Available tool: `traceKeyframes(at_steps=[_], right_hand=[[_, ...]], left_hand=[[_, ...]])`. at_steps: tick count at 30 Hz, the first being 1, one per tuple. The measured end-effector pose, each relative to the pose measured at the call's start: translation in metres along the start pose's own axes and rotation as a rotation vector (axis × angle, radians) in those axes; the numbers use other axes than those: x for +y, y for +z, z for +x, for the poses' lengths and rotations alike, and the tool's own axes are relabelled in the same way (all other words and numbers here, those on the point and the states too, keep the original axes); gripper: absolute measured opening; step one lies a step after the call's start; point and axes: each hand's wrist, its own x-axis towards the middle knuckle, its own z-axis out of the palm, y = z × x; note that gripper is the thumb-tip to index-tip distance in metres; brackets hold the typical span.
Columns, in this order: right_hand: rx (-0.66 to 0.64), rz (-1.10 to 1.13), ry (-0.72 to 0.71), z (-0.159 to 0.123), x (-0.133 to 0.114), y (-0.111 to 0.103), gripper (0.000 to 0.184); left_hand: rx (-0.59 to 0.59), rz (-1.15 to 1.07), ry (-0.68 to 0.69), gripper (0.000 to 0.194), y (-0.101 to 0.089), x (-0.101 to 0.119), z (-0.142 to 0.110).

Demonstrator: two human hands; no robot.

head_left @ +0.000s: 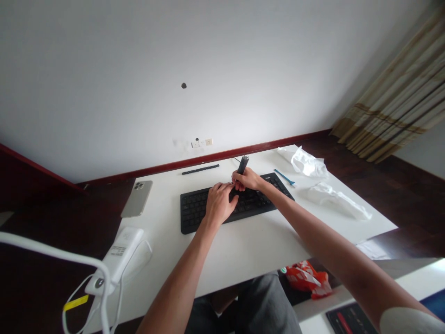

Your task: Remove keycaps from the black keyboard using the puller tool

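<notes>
A black keyboard (pixel 196 211) lies flat on the white table before me. My left hand (pixel 219 202) rests on its middle, palm down, thumb apart from the fingers, with its fingertips close to my right hand. In my right hand (pixel 247 179) is a thick black pen-shaped tool (pixel 244 164), gripped like a pen and upright over the keyboard's upper middle. Fingers hide its lower tip, so its exact kind does not show. A thin dark strip with a notched edge (pixel 200 170) lies behind the keyboard. To the right is a slim blue brush-like tool (pixel 284 177).
A phone (pixel 137 199) lies at the table's left, near a white power strip (pixel 116 260) with cables. Crumpled clear plastic bags (pixel 306 163) lie on the right. Below the table's front edge are an orange bag (pixel 308 279) and a dark tool case (pixel 351 320).
</notes>
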Motion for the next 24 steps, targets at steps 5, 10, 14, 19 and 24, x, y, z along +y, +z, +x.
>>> traceKeyframes(at_steps=[5,10,14,19,24], right_hand=[[0.079,-0.055,0.090,0.009,-0.009,0.009,0.022],[0.076,-0.010,0.233,0.021,-0.014,0.006,0.018],[0.006,0.016,0.272,0.021,-0.011,-0.004,0.021],[0.033,-0.086,0.123,0.007,0.000,-0.015,0.029],[0.274,-0.070,-0.021,-0.005,-0.001,-0.015,0.030]], left_hand=[[0.000,0.000,0.002,0.026,-0.002,-0.001,0.000],[-0.004,0.007,-0.001,0.033,0.000,-0.003,0.000],[0.008,0.016,-0.011,0.034,0.002,-0.004,-0.001],[0.020,0.003,-0.018,0.035,0.005,-0.006,-0.001],[0.087,-0.043,-0.066,0.053,0.004,-0.008,0.001]])
